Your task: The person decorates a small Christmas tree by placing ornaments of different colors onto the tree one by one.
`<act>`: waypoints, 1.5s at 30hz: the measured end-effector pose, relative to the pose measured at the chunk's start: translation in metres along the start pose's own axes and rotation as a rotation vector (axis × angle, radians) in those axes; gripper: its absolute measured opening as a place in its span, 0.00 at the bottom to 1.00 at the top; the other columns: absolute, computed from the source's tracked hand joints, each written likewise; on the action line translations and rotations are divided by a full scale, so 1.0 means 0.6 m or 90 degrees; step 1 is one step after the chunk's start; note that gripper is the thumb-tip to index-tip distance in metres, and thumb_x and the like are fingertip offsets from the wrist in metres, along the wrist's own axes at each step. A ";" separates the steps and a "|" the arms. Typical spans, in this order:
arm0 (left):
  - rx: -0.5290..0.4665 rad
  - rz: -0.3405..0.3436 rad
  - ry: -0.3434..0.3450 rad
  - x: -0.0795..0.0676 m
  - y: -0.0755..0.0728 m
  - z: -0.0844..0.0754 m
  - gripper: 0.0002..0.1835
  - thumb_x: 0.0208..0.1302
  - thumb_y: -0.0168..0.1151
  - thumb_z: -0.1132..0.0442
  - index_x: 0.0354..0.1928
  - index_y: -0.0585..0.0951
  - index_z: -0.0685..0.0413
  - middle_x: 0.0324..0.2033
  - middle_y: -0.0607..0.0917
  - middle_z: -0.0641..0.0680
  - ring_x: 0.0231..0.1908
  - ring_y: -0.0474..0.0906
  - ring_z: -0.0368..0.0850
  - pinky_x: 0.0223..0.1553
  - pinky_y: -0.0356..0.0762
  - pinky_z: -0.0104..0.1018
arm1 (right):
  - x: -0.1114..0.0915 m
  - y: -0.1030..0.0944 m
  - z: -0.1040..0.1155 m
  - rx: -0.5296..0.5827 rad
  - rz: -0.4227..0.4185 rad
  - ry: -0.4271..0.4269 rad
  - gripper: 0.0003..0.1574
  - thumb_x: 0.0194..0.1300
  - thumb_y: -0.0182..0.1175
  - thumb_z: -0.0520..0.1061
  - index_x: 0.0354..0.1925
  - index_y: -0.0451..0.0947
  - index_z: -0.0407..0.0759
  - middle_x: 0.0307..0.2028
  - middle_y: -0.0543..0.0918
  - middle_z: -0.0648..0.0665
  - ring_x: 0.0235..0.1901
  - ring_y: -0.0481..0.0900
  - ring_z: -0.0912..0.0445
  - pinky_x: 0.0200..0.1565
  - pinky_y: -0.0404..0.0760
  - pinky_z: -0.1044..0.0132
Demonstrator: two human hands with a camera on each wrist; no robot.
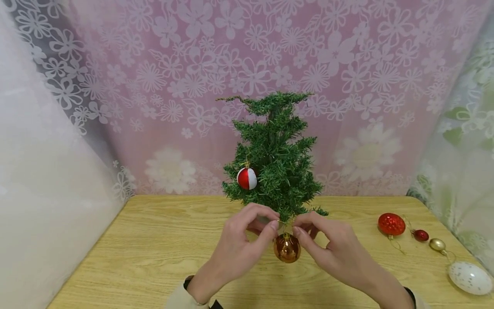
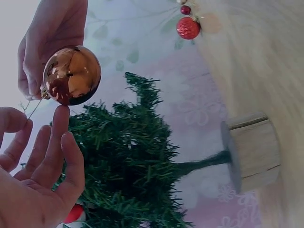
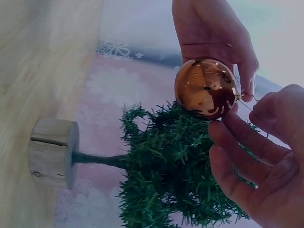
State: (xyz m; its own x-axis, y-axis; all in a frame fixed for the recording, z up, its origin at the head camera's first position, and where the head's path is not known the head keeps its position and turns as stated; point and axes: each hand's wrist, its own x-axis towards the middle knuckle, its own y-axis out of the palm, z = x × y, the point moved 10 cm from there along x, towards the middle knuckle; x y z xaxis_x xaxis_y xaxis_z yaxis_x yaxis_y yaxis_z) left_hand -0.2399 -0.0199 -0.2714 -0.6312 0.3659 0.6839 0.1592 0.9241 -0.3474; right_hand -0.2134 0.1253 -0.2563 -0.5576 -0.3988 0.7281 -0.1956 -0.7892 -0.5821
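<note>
A shiny copper-gold ball ornament [image 1: 287, 249] hangs by its thin gold string in front of the small green Christmas tree [image 1: 274, 163]. My left hand [image 1: 247, 240] pinches the string between thumb and forefinger on one side. From the other side, my right hand [image 1: 332, 244] pinches it too, close to the ornament's cap. In the left wrist view the string runs between the fingertips, and the ball [image 2: 73, 76] hangs free of the table. A red-and-white ball ornament [image 1: 247, 178] hangs on the left part of the tree.
At the table's right lie a red ball ornament [image 1: 391, 224], a small dark red one [image 1: 420, 235], a small gold one [image 1: 438, 245] and a white speckled one [image 1: 470, 278]. The tree stands on a wooden stump base [image 2: 254, 152]. A floral curtain [image 1: 254, 64] hangs behind the table.
</note>
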 end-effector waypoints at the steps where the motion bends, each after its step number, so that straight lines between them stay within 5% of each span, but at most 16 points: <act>1: 0.000 -0.005 0.002 0.003 -0.002 -0.003 0.06 0.75 0.58 0.66 0.48 0.82 0.55 0.40 0.85 0.53 0.32 0.87 0.38 0.36 0.86 0.31 | 0.003 -0.002 0.001 0.002 -0.006 -0.002 0.24 0.60 0.67 0.27 0.44 0.80 0.53 0.30 0.83 0.60 0.28 0.78 0.70 0.30 0.76 0.80; 13: 0.039 -0.079 0.014 0.043 -0.027 -0.029 0.05 0.74 0.60 0.65 0.45 0.83 0.54 0.47 0.84 0.53 0.25 0.85 0.37 0.32 0.85 0.30 | 0.050 -0.032 0.014 0.009 -0.072 -0.030 0.16 0.63 0.65 0.28 0.45 0.82 0.44 0.29 0.86 0.53 0.26 0.81 0.67 0.27 0.75 0.78; 25: 0.114 -0.149 -0.036 0.077 -0.047 -0.045 0.04 0.73 0.62 0.61 0.42 0.85 0.50 0.51 0.76 0.53 0.21 0.79 0.34 0.29 0.83 0.32 | 0.091 -0.051 0.007 -0.009 -0.087 0.021 0.14 0.64 0.64 0.29 0.42 0.83 0.45 0.26 0.84 0.56 0.23 0.78 0.69 0.26 0.76 0.76; 32: 0.147 -0.174 -0.074 0.089 -0.058 -0.033 0.04 0.72 0.62 0.61 0.41 0.85 0.50 0.49 0.76 0.53 0.22 0.76 0.37 0.28 0.80 0.32 | 0.111 -0.044 -0.003 -0.025 -0.067 0.048 0.09 0.68 0.63 0.33 0.41 0.83 0.46 0.21 0.80 0.58 0.19 0.76 0.69 0.25 0.75 0.74; 40: 0.084 -0.173 -0.125 0.086 -0.069 -0.014 0.05 0.74 0.61 0.62 0.42 0.84 0.53 0.46 0.77 0.53 0.19 0.81 0.41 0.21 0.77 0.34 | 0.124 -0.032 -0.008 -0.007 -0.039 0.066 0.07 0.69 0.63 0.34 0.40 0.83 0.47 0.21 0.78 0.57 0.17 0.72 0.68 0.22 0.74 0.71; 45: 0.105 -0.176 -0.141 0.089 -0.076 -0.008 0.05 0.73 0.62 0.61 0.41 0.85 0.52 0.45 0.79 0.51 0.19 0.79 0.40 0.22 0.77 0.34 | 0.127 -0.026 -0.007 -0.019 -0.024 0.069 0.07 0.69 0.63 0.34 0.39 0.82 0.46 0.21 0.79 0.56 0.18 0.73 0.68 0.22 0.75 0.69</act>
State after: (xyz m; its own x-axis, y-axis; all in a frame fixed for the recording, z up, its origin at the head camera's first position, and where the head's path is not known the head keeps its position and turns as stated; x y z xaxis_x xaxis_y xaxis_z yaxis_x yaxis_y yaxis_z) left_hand -0.2770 -0.0420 -0.2161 -0.7845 0.0557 0.6176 -0.1532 0.9477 -0.2802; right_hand -0.2562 0.1094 -0.1932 -0.6323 -0.3150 0.7078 -0.2420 -0.7876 -0.5666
